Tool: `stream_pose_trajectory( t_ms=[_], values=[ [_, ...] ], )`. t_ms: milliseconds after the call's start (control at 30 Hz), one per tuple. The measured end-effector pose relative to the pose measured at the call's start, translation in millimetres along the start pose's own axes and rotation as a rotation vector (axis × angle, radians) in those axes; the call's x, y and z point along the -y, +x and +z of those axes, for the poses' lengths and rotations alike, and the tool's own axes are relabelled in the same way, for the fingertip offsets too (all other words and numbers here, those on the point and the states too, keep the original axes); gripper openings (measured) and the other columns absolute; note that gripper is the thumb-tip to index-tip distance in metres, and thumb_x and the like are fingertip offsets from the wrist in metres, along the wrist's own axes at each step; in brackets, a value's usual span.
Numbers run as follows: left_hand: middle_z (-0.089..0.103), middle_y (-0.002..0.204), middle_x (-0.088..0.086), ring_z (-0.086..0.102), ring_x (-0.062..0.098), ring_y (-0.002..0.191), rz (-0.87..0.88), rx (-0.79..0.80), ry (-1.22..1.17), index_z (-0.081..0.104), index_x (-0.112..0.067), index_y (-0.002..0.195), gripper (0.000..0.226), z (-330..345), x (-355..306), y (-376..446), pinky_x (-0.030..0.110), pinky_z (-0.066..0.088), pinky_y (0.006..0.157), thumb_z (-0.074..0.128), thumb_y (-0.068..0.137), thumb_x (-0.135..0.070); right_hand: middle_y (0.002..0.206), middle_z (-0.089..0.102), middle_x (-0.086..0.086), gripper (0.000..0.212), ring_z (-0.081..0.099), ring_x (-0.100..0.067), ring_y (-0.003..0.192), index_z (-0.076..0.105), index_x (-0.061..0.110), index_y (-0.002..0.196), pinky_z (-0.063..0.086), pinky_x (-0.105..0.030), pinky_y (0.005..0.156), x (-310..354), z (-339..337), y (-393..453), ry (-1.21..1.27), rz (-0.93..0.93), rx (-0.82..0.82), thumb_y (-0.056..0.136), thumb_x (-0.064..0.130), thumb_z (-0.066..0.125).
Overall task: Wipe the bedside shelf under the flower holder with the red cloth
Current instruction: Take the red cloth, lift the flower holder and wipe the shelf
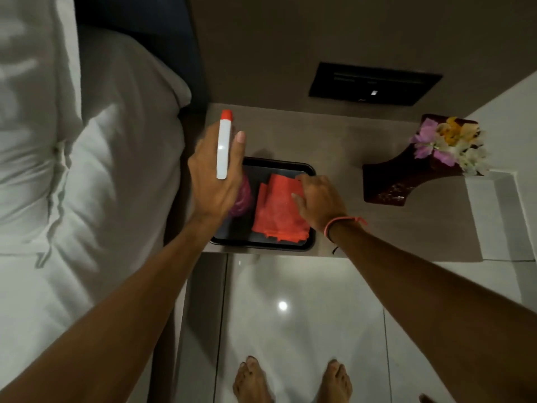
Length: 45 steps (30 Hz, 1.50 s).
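Red cloth (pixel 279 210), folded flat, lies in the black tray (pixel 308 170) at the near edge of the bedside shelf (pixel 334 141), directly under the fingertips of the right hand (pixel 316 202). Those fingers are spread and laid on the cloth's far right corner; whether any fold is pinched cannot be told, so I judge the cloth touched but not yet lifted. Left hand (pixel 215 181) is wrapped around a spray bottle (pixel 223 146) with a white head and red nozzle, index finger extended alongside the head, the other fingers closed on the neck; the purplish body of the bottle shows just below the palm, over the tray's left part. Flower holder (pixel 406 173), a dark curved stand with purple, white and yellow blossoms, stands well to the right of the right hand's fingers, on the shelf, and appears undisturbed. Status, as a judgement: early. The holder is not lifted, no wetness on the shelf can be made out, no wiping under the holder. Remaining: take up the cloth, move or raise the holder, wipe beneath, set it back. Writing: none legible on bottle, tray or holder; the dark wall panel (pixel 374 82) beyond the fingers shows small marks too blurred to read.
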<state>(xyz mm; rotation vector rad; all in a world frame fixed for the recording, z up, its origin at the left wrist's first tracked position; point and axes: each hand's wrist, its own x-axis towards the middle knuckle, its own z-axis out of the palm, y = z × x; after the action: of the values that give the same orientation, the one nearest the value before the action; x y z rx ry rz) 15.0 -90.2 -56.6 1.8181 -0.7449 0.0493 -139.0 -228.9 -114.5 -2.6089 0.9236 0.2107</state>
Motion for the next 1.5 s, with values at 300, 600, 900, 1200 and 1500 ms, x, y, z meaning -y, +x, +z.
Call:
stream_pose_trajectory(
  t_ms=[300,600,900,1200,1500],
  values=[
    [-0.004,0.17,0.02,-0.005,0.034,0.159,-0.045,0.533,0.807,0.001,-0.009,0.162,0.13,-55.1,62.7,-66.9,0.063,0.003,0.126,0.011,0.07,-0.1,0.112,0.062,-0.018,0.072,0.051,-0.036,0.113,0.067,0.009,0.11,0.042,-0.041,0.099,-8.2,-1.8,37.0,-0.144,-0.005,0.218,0.063,0.061,0.081],
    [0.016,0.168,0.02,0.014,0.035,0.157,0.057,0.629,0.971,0.021,-0.005,0.16,0.12,-80.4,55.5,-143.1,0.063,0.016,0.124,0.027,0.078,-0.093,0.081,0.063,-0.004,0.027,0.056,-0.013,0.07,0.064,0.0,0.092,0.049,-0.027,0.062,-22.2,-9.4,-31.0,0.878,0.093,0.153,0.072,-0.002,0.082],
    [0.057,0.138,0.027,0.053,0.042,0.128,0.258,0.609,0.796,0.052,-0.009,0.147,0.094,-1.1,-18.7,-160.6,0.057,0.041,0.108,0.029,0.089,-0.08,0.124,0.07,-0.019,0.043,0.066,-0.033,0.117,0.064,-0.003,0.125,0.06,-0.04,0.087,-105.0,8.4,-174.3,2.009,0.673,-0.279,0.082,-0.001,0.069],
    [0.03,0.162,0.027,0.027,0.041,0.152,0.657,0.508,0.673,0.037,-0.016,0.156,0.079,181.2,-172.5,-69.4,0.055,0.028,0.121,0.04,0.096,-0.068,0.132,0.065,-0.023,0.041,0.065,-0.039,0.118,0.054,0.006,0.138,0.06,-0.045,0.081,-167.5,-27.7,-211.6,2.304,0.685,-0.467,0.097,0.014,0.053],
    [0.023,0.168,0.013,0.024,0.034,0.155,0.726,0.753,0.884,0.017,-0.034,0.16,0.074,254.8,-168.6,-38.0,0.057,0.022,0.124,0.035,0.096,-0.065,0.137,0.061,-0.024,0.057,0.063,-0.039,0.12,0.054,0.005,0.138,0.055,-0.05,0.097,-197.0,-28.3,-199.8,2.271,0.684,-0.412,0.083,0.001,0.068]
  ],
)
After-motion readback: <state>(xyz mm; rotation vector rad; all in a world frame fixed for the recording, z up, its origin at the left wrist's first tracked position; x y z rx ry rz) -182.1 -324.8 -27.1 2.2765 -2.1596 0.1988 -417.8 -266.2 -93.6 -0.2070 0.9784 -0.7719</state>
